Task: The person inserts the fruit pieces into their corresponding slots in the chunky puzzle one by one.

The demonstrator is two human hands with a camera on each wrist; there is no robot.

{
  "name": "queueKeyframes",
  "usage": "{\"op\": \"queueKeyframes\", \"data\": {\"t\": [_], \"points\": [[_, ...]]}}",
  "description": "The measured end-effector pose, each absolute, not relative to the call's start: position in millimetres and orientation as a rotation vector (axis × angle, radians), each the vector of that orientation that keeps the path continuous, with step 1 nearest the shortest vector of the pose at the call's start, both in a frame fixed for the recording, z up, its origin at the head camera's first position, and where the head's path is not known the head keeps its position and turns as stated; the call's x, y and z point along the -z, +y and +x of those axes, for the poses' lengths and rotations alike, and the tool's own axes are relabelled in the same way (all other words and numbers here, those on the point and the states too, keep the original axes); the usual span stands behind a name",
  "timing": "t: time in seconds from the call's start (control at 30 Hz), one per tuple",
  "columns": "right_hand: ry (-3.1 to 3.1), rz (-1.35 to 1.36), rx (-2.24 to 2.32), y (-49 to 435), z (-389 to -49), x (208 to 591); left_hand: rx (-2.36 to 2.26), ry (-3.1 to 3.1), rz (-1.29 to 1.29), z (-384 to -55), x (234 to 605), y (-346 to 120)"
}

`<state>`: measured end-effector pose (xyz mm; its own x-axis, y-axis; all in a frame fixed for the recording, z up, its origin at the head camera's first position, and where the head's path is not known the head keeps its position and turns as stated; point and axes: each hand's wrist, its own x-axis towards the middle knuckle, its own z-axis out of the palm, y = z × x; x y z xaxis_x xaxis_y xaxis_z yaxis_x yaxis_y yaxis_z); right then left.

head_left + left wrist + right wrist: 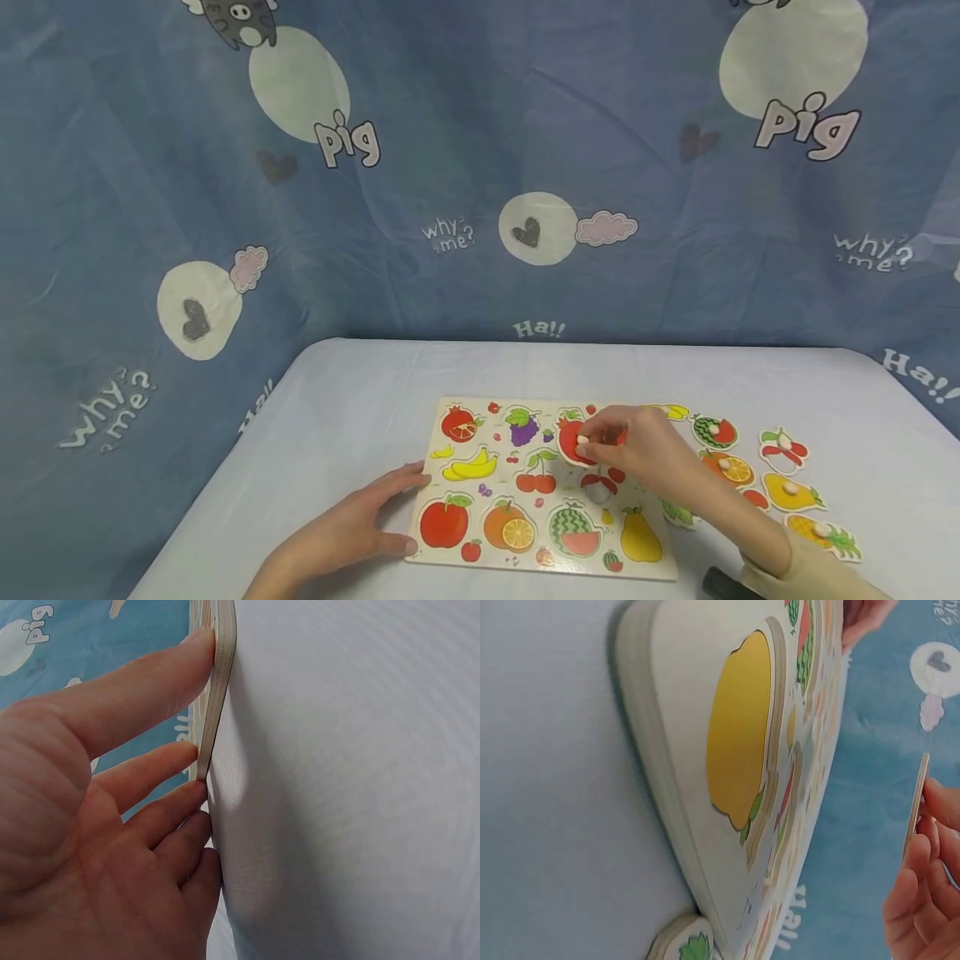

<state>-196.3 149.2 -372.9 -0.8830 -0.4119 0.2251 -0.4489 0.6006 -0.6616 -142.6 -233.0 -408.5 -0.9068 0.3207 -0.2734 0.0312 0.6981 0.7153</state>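
A wooden fruit puzzle board point(570, 567) lies on the white table. My left hand point(360, 521) is at its left edge, thumb near the front corner and fingers farther back. In the left wrist view, the thumb and long, extended fingers touch the board's edge point(219, 697). Over the board's back row, my right hand point(637, 446) pinches the pale knob of a red fruit puzzle piece point(567, 442) with a green top. The right wrist view shows that puzzle piece point(915, 802) edge-on, raised off the board beside my right fingers point(901, 896). A yellow pear picture point(739, 735) fills the near recess.
Several loose knobbed pieces lie right of the board, among them a watermelon point(723, 435), an orange point(738, 472), a yellow fruit point(806, 500) and a pineapple point(840, 546). A green-leaved piece point(681, 515) lies against the board's right edge. Behind the table hangs a blue printed cloth point(420, 292).
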Motion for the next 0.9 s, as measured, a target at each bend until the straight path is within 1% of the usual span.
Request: {"op": "queueKeyframes", "data": {"t": [0.33, 0.67, 0.9], "points": [[-2.777, 0.699, -1.195, 133, -203, 378, -1.040, 2.535, 0.254, -143, 407, -232], [-2.810, 0.769, -1.195, 112, -210, 379, -1.022, 2.551, 0.262, -144, 408, -232], [-2.826, 0.754, -1.184, 102, -213, 378, -1.035, 2.542, 0.255, -144, 408, -232]]}}
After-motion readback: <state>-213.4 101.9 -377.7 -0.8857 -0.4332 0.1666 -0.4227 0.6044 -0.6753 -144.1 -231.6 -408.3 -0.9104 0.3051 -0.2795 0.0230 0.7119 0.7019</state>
